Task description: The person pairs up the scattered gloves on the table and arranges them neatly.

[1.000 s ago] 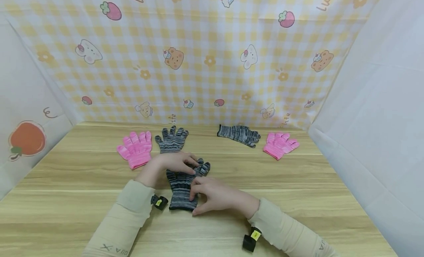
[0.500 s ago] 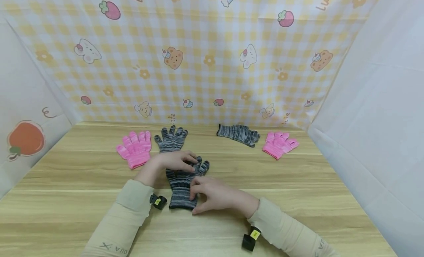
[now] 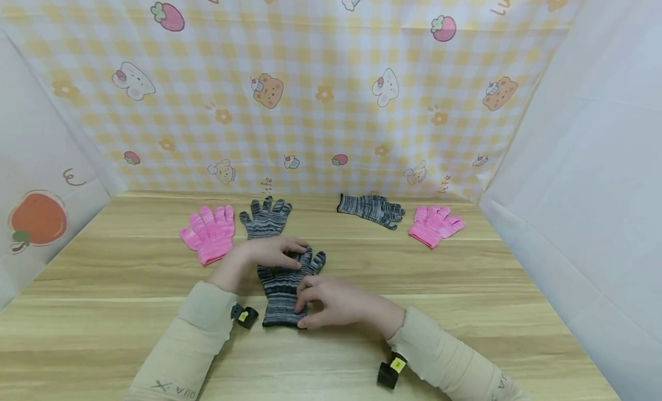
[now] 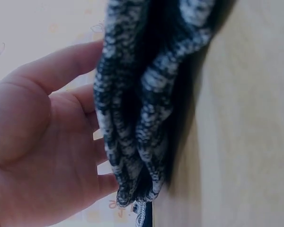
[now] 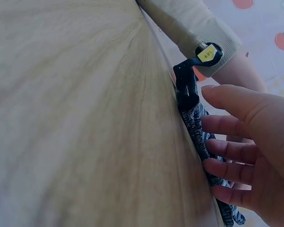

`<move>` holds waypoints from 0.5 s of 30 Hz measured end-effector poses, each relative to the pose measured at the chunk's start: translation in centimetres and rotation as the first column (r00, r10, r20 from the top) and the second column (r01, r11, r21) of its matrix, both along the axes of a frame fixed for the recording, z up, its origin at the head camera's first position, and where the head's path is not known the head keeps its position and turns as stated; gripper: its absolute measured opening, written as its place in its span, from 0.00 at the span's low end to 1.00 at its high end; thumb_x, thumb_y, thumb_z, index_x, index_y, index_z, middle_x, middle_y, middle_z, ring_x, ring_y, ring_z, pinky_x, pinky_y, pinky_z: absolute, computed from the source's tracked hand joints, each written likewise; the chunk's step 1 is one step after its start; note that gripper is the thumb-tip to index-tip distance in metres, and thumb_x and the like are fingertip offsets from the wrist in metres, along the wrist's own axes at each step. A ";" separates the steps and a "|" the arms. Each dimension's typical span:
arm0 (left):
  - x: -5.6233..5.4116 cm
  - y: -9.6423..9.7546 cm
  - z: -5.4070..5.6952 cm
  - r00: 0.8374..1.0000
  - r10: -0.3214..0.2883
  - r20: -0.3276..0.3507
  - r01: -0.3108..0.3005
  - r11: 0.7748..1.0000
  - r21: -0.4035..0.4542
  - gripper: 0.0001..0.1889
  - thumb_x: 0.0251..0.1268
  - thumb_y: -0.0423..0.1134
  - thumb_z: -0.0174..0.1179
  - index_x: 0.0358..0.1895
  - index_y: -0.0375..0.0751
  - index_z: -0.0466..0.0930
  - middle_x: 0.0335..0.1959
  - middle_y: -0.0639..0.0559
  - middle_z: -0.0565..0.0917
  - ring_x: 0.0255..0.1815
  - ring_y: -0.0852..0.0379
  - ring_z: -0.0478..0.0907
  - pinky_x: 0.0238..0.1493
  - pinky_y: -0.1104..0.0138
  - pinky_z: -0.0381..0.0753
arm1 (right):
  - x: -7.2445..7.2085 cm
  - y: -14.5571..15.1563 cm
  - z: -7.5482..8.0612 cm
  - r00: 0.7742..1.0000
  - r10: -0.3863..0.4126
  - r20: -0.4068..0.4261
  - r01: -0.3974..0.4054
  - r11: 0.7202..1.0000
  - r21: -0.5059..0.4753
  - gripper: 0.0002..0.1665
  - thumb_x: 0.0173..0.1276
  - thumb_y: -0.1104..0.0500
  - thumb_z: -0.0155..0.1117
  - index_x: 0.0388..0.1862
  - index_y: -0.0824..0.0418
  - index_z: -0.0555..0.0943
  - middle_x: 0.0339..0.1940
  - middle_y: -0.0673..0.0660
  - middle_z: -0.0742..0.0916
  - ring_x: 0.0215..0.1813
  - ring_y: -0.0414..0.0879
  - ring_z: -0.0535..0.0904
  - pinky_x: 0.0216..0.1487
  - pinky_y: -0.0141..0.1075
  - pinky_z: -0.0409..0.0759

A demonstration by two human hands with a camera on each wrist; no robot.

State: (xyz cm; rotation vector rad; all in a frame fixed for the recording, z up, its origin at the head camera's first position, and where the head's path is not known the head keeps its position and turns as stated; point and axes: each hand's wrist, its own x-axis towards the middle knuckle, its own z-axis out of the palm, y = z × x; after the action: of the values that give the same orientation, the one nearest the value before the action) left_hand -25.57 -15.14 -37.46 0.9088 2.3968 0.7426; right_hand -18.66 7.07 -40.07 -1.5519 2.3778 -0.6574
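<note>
A grey-and-black knit glove (image 3: pixel 283 306) lies flat at the front middle of the table, cuff towards the person. Across its finger end rests the left hand (image 3: pixel 271 253), fingers loosely bent and covering part of the glove. The right hand (image 3: pixel 336 302) touches the right side of the cuff with relaxed fingers, its thumb at the cuff's dark hem. In the left wrist view the open layers of the knit glove (image 4: pixel 128 94) stand in front of the left palm (image 4: pixel 47 146). The right wrist view has the right fingertips (image 5: pixel 217 165) along the glove's edge.
Behind the left hand lies a second grey glove (image 3: pixel 267 220), its lower part hidden. A pink glove (image 3: pixel 209 234) is to its left. Farther right at the back are another grey glove (image 3: pixel 369 210) and a pink glove (image 3: pixel 436 226). A checked cloth (image 3: pixel 310 102) hangs behind the table.
The right thumb has moved slightly up against the cuff's hem. The left hand and the gloves stay where they were, apart from a small shift of the head view.
</note>
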 end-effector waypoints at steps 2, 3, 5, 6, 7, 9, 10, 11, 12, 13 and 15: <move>0.0 0.0 -0.2 1.000 0.005 0.006 -0.005 1.000 -0.010 0.28 0.69 0.44 0.55 0.67 0.32 0.67 0.72 0.42 0.60 0.72 0.39 0.51 0.69 0.44 0.50 | 0.0 0.0 0.0 1.000 0.004 -0.005 -0.004 1.000 -0.001 0.15 0.66 0.46 0.65 0.45 0.53 0.84 0.52 0.48 0.77 0.49 0.35 0.71 0.51 0.24 0.70; 0.0 0.0 -0.2 1.000 0.006 0.006 -0.006 1.000 -0.015 0.28 0.69 0.44 0.55 0.67 0.32 0.67 0.72 0.42 0.60 0.72 0.39 0.51 0.69 0.44 0.51 | 0.0 0.0 0.1 1.000 0.006 -0.009 -0.006 1.000 -0.001 0.15 0.66 0.47 0.65 0.45 0.53 0.84 0.52 0.48 0.77 0.49 0.35 0.71 0.52 0.24 0.70; 0.1 0.0 -0.2 1.000 0.012 0.006 -0.012 1.000 -0.028 0.29 0.69 0.44 0.55 0.68 0.33 0.66 0.73 0.42 0.60 0.73 0.39 0.51 0.69 0.44 0.51 | 0.1 -0.1 0.1 1.000 0.010 -0.015 -0.010 1.000 -0.001 0.14 0.66 0.47 0.65 0.45 0.53 0.84 0.52 0.49 0.78 0.49 0.36 0.71 0.52 0.24 0.70; 0.1 0.0 -0.2 1.000 0.017 0.006 -0.016 0.999 -0.034 0.29 0.69 0.44 0.55 0.68 0.33 0.66 0.73 0.42 0.59 0.73 0.40 0.51 0.69 0.44 0.50 | 0.1 -0.1 0.1 1.000 0.012 -0.017 -0.012 1.000 -0.001 0.14 0.66 0.47 0.65 0.45 0.53 0.84 0.52 0.49 0.78 0.49 0.36 0.71 0.52 0.24 0.70; 0.2 0.1 -0.2 1.000 0.019 0.003 -0.019 0.999 -0.041 0.29 0.69 0.45 0.55 0.69 0.33 0.65 0.73 0.42 0.59 0.73 0.40 0.51 0.69 0.44 0.51 | 0.1 -0.1 0.2 1.000 0.015 -0.017 -0.015 1.000 -0.001 0.14 0.67 0.47 0.64 0.45 0.53 0.84 0.52 0.49 0.78 0.49 0.36 0.71 0.52 0.24 0.69; 0.3 0.1 -0.1 1.000 0.026 0.001 -0.025 0.998 -0.051 0.29 0.69 0.45 0.55 0.69 0.34 0.65 0.73 0.43 0.59 0.73 0.40 0.51 0.69 0.45 0.50 | 0.1 0.0 0.2 1.000 0.017 -0.018 -0.017 1.000 -0.001 0.14 0.67 0.48 0.64 0.45 0.53 0.84 0.52 0.49 0.78 0.50 0.36 0.71 0.52 0.24 0.69; 0.3 0.2 0.0 1.000 0.030 0.002 -0.029 0.998 -0.053 0.29 0.69 0.45 0.55 0.69 0.34 0.65 0.73 0.43 0.59 0.73 0.40 0.51 0.69 0.45 0.50 | 0.1 0.0 0.2 1.000 0.017 -0.016 -0.017 1.000 -0.001 0.14 0.67 0.48 0.65 0.45 0.53 0.85 0.52 0.49 0.78 0.50 0.36 0.71 0.52 0.24 0.70; 0.3 0.2 0.0 0.999 0.033 0.003 -0.033 0.998 -0.054 0.29 0.69 0.45 0.55 0.69 0.34 0.65 0.73 0.43 0.59 0.73 0.40 0.51 0.69 0.45 0.50 | 0.1 0.0 0.2 1.000 0.018 -0.016 -0.018 1.000 0.000 0.14 0.67 0.48 0.64 0.45 0.54 0.85 0.52 0.49 0.78 0.50 0.36 0.71 0.53 0.24 0.70; 0.4 0.2 0.0 0.999 0.032 0.001 -0.032 0.998 -0.054 0.29 0.69 0.44 0.56 0.69 0.34 0.65 0.73 0.43 0.60 0.73 0.40 0.51 0.69 0.45 0.51 | 0.2 0.0 0.2 1.000 0.018 -0.016 -0.018 1.000 0.000 0.14 0.67 0.48 0.64 0.45 0.54 0.85 0.52 0.50 0.78 0.50 0.36 0.71 0.53 0.25 0.70; 0.4 0.2 0.0 1.000 0.031 -0.002 -0.031 0.998 -0.055 0.29 0.69 0.44 0.56 0.69 0.34 0.65 0.73 0.43 0.60 0.73 0.40 0.52 0.69 0.45 0.51 | 0.2 0.0 0.2 1.000 0.018 -0.015 -0.018 1.000 0.000 0.14 0.67 0.48 0.65 0.45 0.54 0.85 0.52 0.50 0.78 0.51 0.36 0.71 0.54 0.25 0.69; 0.5 0.2 0.1 0.999 0.031 -0.011 -0.031 0.998 -0.057 0.29 0.69 0.44 0.56 0.69 0.34 0.65 0.73 0.43 0.60 0.73 0.41 0.52 0.69 0.45 0.51 | 0.2 0.0 0.3 1.000 0.019 -0.007 -0.019 1.000 -0.003 0.14 0.67 0.49 0.65 0.46 0.54 0.84 0.53 0.50 0.78 0.51 0.37 0.72 0.54 0.25 0.69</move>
State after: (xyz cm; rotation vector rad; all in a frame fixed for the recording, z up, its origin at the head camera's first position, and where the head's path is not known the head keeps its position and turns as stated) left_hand -25.08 -14.90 -37.39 0.8565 2.4336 0.6788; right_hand -18.50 7.10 -39.82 -1.5785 2.3653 -0.6523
